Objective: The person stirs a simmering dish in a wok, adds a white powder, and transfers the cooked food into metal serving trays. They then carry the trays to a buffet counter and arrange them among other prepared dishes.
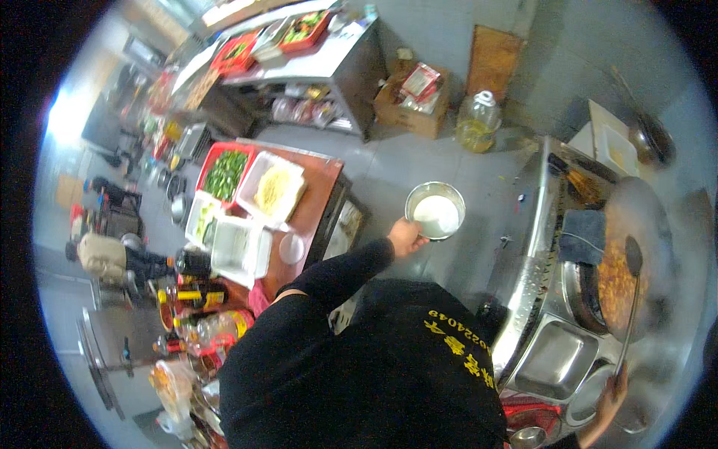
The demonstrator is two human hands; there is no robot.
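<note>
My left hand (408, 238) grips the rim of a round metal container (435, 211) with white contents, held above the floor between the table and the stove. At the lower right, my right hand (612, 390) is closed around the handle of a long metal ladle (634, 297). The ladle's bowl rests at a large wok (653, 224) that holds chunky orange-brown food (614, 269). A folded grey cloth (582, 236) lies by the wok's near edge, over a dark-lined metal vessel.
A brown table (320, 191) at the left bears tubs of green vegetables and pale shreds. Beside the stove's front edge (519, 314) sits a rectangular steel pan (555, 356). An oil jug (478, 122) and a cardboard box (412, 109) stand on the floor. Another person (104, 255) is far left.
</note>
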